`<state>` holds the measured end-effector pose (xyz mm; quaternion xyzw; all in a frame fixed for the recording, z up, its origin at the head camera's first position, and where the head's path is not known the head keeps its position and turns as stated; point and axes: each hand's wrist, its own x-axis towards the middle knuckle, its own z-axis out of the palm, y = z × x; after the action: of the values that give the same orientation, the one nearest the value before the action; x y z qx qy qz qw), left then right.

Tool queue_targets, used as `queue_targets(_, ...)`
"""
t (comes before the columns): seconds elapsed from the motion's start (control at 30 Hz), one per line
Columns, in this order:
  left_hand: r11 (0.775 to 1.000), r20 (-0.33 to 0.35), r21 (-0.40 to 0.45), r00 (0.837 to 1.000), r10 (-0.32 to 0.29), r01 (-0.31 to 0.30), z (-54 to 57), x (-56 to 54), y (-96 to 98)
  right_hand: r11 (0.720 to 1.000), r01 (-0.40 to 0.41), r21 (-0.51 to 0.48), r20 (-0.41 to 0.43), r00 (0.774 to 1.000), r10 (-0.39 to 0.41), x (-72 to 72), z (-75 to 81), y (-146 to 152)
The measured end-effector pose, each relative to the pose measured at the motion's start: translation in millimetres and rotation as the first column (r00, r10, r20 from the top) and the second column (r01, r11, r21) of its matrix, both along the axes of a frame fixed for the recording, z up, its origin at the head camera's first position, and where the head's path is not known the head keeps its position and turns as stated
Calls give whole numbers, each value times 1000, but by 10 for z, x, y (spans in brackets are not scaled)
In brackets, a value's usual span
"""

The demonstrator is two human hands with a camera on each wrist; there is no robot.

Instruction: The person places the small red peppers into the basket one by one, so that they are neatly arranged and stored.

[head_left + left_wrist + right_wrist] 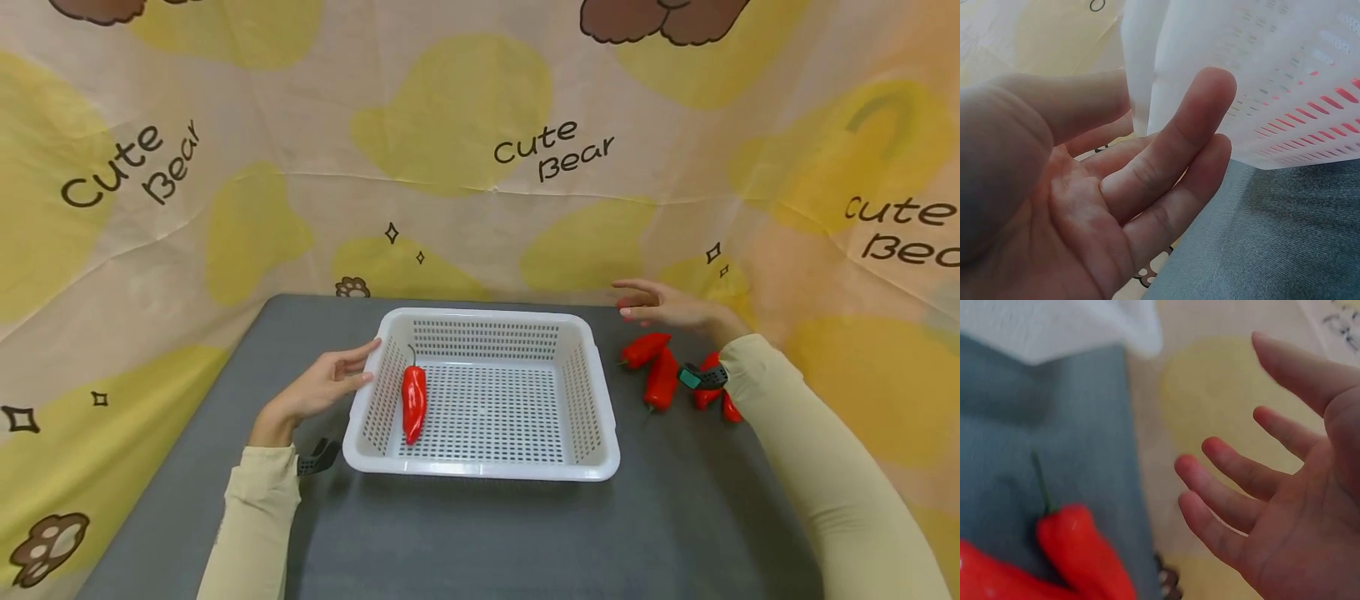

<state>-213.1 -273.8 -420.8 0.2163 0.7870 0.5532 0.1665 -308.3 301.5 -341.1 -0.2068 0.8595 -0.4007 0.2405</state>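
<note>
A white plastic basket (480, 472) with slotted walls stands on the grey table. Inside it, near its left wall, lies one long red pepper (414, 404). My left hand (322, 387) holds the basket's left rim between thumb and fingers; in the left wrist view, two fingertips (1213, 87) lie against the slotted outer wall. To the right, my right hand (656, 304) hovers near the table's far edge with nothing in it, its fingers spread apart in the right wrist view. Below it lie several more red peppers (662, 382), some partly hidden by the right wrist.
The grey table (480, 542) ends at a hanging cloth (450, 167) printed with yellow patches and "Cute Bear", which closes off the back and both sides. Dark bands (701, 377) sit on both wrists.
</note>
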Motion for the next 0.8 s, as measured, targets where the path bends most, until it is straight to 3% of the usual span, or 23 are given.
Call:
queue_targets(0.33,1000,-7,-27,1000,13,-13,-12,-3,-4,996,5,91,40,999,-9,-42,-327,334)
queue_targets(0.47,999,-6,-39,1000,22,-22,-5,14,-14,987,-7,160,13,1000,5,-52,-429,395)
queue_targets(0.8,998,-16,-52,999,32,-33,21,19,-3,959,50,278,-61,998,-34,-52,-609,437)
